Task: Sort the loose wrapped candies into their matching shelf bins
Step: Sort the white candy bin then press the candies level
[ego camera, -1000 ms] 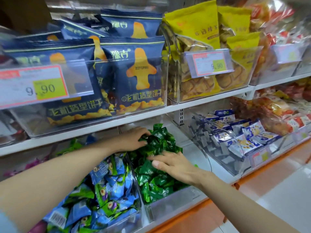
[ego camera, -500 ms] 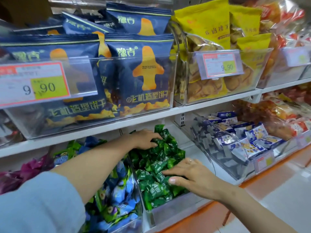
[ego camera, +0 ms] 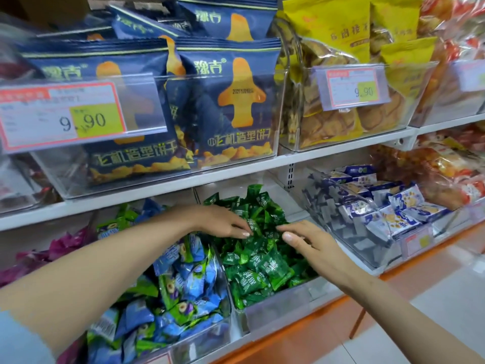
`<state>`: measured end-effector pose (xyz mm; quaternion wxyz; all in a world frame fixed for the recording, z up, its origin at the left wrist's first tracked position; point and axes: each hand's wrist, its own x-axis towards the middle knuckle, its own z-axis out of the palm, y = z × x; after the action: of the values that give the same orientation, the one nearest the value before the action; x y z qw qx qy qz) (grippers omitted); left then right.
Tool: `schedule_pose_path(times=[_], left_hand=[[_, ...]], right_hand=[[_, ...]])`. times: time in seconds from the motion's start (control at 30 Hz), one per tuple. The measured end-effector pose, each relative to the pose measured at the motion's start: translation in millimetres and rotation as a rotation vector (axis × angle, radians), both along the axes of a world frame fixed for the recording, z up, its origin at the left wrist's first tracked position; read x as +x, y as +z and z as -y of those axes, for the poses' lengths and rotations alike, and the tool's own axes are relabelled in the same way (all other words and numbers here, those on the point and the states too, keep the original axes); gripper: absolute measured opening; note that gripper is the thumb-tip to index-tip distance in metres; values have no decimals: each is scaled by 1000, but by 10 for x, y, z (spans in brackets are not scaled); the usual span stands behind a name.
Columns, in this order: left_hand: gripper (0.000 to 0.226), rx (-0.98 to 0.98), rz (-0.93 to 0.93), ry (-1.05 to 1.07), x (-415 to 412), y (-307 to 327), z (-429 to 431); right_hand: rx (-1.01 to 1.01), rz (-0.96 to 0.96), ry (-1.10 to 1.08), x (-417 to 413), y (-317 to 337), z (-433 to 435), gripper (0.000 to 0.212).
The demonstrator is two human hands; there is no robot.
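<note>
Both our hands rest on the heap of green candies [ego camera: 262, 269], which fills the clear bin [ego camera: 275, 308] directly beneath our palms. The left hand [ego camera: 220, 222] lies nearly flat, its fingertips touching a wrapper near the crest of the heap. The right hand [ego camera: 315, 245] faces it from the other side, fingers loosely bent on the pile. As far as we can see, neither hand has a candy pinched, and the two sets of fingertips are near each other but apart.

We judge the step to be combing this heap for strays. To do it well, we keep our fingers shallow and part the wrappers gently between the hands, watching for any colour other than green. The wrappers look slick, so we press lightly. Under our left forearm lie the blue-and-green candies [ego camera: 183, 298], just beside the heap behind a thin wall, so we avoid sweeping that way, since pieces could slip over.
</note>
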<state>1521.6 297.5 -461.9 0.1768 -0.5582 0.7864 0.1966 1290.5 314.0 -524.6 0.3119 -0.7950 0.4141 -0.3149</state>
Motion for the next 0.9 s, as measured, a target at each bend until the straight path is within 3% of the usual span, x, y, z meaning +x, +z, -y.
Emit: schedule_pose_path(times=[0.13,0.3,0.43,0.53,0.67,0.9], left_hand=[[47,-77,95,-77,-38,-15,-226],[47,-216,157,-115,11,-4,-327],[42,-498,11,47,246,-59,-375],[65,-522,-57,206,422,-178,-436],[71,-574,-143,248,452,-295,-441],[77,-592,-184,233,461,-342,-422]], right_hand=[[7,-67,-9,127,-7,135,53],[57,-190,189,422,121,457,70],[70,-412,276,769,146,705,83],[-22,-613,342,1030,43,823,89],[-111,-804,342,1218,-33,901,87],[-96,-848,375,1202,-47,959,86]])
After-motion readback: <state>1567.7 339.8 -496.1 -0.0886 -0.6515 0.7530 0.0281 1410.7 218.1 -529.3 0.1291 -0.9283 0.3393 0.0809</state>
